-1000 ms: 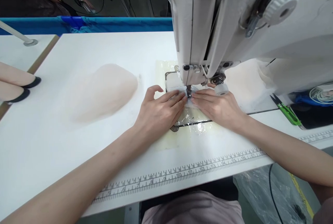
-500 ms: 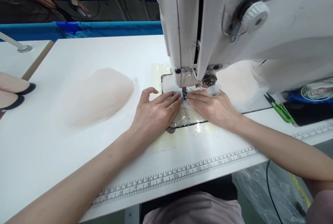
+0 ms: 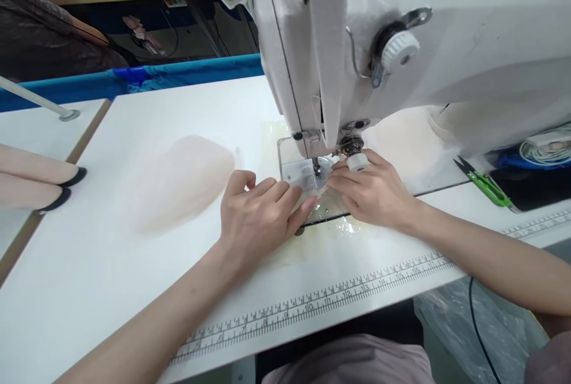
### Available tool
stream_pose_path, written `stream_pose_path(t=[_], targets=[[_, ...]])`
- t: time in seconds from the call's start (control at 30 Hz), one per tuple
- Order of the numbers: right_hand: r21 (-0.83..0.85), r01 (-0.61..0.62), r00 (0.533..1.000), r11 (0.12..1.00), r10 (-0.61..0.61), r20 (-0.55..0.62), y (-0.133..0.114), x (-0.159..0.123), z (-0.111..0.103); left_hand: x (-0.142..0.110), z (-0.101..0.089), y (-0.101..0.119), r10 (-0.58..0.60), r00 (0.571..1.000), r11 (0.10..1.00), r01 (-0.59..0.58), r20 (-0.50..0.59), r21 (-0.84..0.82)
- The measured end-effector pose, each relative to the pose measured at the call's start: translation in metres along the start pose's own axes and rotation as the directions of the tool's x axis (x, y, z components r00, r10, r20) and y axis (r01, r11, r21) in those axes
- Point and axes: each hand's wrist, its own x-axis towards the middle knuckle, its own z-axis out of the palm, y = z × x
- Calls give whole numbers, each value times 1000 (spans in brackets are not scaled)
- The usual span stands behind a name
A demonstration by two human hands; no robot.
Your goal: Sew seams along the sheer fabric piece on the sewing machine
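A white sewing machine (image 3: 401, 57) stands on the white table (image 3: 134, 289), its needle and presser foot (image 3: 316, 170) over a metal needle plate (image 3: 294, 164). A small sheer pale fabric piece (image 3: 317, 189) lies under the foot. My left hand (image 3: 256, 214) rests flat just left of the foot, fingers stretched and pressed on the fabric's near edge. My right hand (image 3: 370, 191) lies to the right of the foot, fingers pressing the fabric beside the needle.
A pile of sheer peach fabric (image 3: 178, 179) lies left of my hands. Green thread snips (image 3: 484, 185) rest at the right by coiled cables (image 3: 546, 149). A printed ruler (image 3: 321, 304) runs along the front edge. Two peach forms with black tips (image 3: 40, 182) lie on the neighbouring table.
My left hand has slid back toward me, away from the presser foot. The right hand stays by the needle. The camera has tilted up and shows more of the machine.
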Motion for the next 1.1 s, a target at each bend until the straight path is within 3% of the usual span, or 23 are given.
stream_pose_path(t=[0.1,0.23,0.33,0.47,0.6,0.83,1.1], targets=[[53,19,999,998,-17,-35,-8,1,-3,1,-3,-3,-13,1000,992,12,-7,-127],[101,39,999,994,-39,2,-17,1,-7,-1,-2,-6,-35,995,913,70,94,-402],[106,-8,1000,994,7,14,-18,1,-9,-2,1,-6,-41,995,878,79,90,-473],[52,-44,999,998,43,24,-15,0,-6,-4,7,-4,-35,990,889,92,134,-449],[-10,-83,988,997,83,126,-13,-1,-2,-5,13,-1,1,982,917,75,189,-393],[-98,-112,977,989,128,174,-9,-1,-1,-6,10,7,56,989,959,-16,134,-283],[-132,-98,976,986,121,179,-8,0,-1,-4,8,10,67,990,968,-35,125,-247]])
